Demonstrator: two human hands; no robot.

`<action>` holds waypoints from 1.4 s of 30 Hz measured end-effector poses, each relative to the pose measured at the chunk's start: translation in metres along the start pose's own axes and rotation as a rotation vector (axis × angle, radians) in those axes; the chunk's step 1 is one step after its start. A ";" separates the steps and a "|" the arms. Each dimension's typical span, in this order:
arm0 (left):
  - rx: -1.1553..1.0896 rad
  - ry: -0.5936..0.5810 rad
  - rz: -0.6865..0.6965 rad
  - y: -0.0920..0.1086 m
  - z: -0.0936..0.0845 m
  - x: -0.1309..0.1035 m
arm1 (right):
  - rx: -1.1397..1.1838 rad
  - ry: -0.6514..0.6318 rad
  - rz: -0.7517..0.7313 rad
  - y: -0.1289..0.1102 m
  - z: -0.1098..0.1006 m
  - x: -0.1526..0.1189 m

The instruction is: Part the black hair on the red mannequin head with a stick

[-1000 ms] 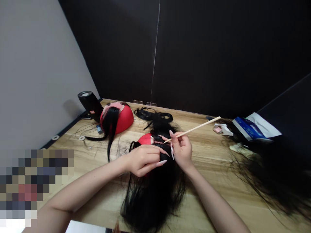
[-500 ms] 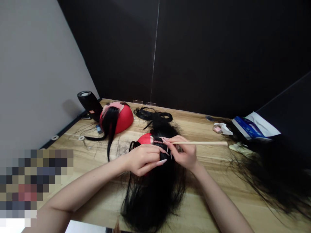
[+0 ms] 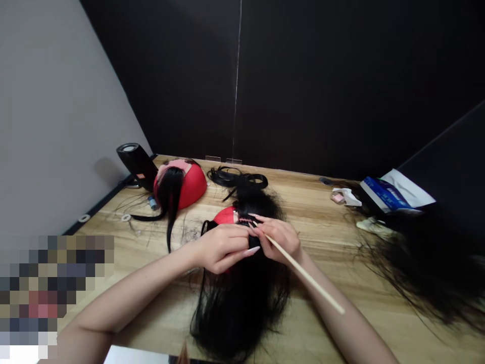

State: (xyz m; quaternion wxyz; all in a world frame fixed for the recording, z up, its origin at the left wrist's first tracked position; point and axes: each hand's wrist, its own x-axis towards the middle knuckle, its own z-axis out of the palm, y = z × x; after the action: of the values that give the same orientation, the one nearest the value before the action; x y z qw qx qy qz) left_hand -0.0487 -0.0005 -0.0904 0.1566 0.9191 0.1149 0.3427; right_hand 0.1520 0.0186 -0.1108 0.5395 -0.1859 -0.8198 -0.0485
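Stick (image 3: 306,275) is pinched in right hand (image 3: 283,239), left hand (image 3: 224,248) is half-curled, grip unclear; hair (image 3: 239,311) beneath fingers is apparently being worked, steady control seemingly required.

Black hair (image 3: 238,313) (and the left hand (image 3: 226,246)) hides most of the nearer red dome (image 3: 223,216).
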 end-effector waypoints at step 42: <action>0.014 0.098 0.015 0.011 -0.018 0.015 | 0.077 0.555 0.505 0.002 -0.023 0.020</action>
State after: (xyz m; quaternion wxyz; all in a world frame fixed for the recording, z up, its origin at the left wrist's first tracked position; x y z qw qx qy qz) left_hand -0.0486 -0.0018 -0.0646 0.1417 0.9032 0.1179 0.3876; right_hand 0.1655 0.0195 -0.0833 0.7426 -0.3413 -0.5721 0.0684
